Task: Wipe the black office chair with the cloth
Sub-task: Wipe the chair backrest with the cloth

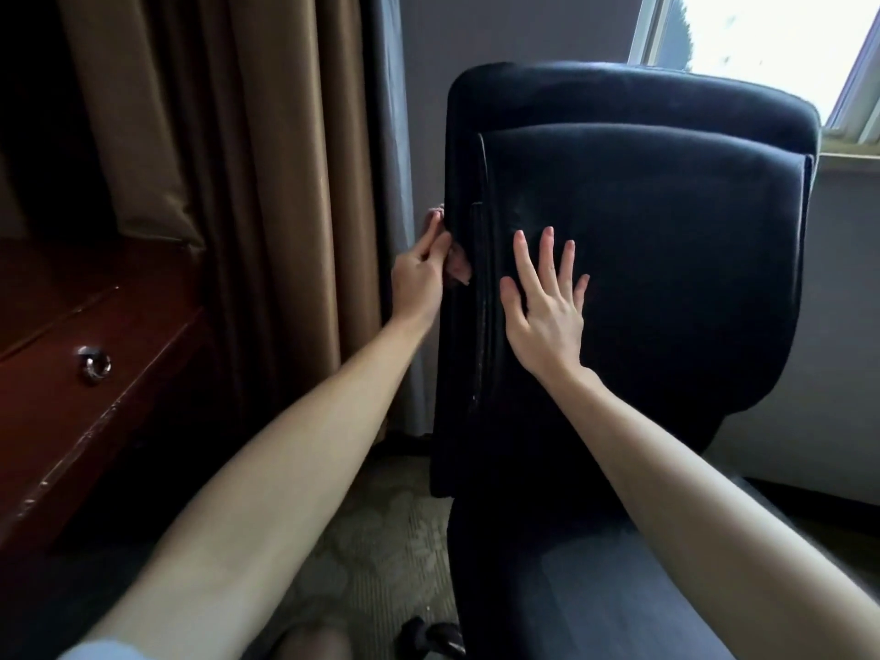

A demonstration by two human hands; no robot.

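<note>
Chair [633,259] upright, front toward person

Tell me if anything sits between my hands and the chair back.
Nothing visible does. The right hand lies flat on the chair back, fingers spread, and the left hand holds its left edge directly.

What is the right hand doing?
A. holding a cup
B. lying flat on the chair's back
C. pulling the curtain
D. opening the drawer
B: the right hand lies open, fingers spread, flat against the backrest of the black chair.
</note>
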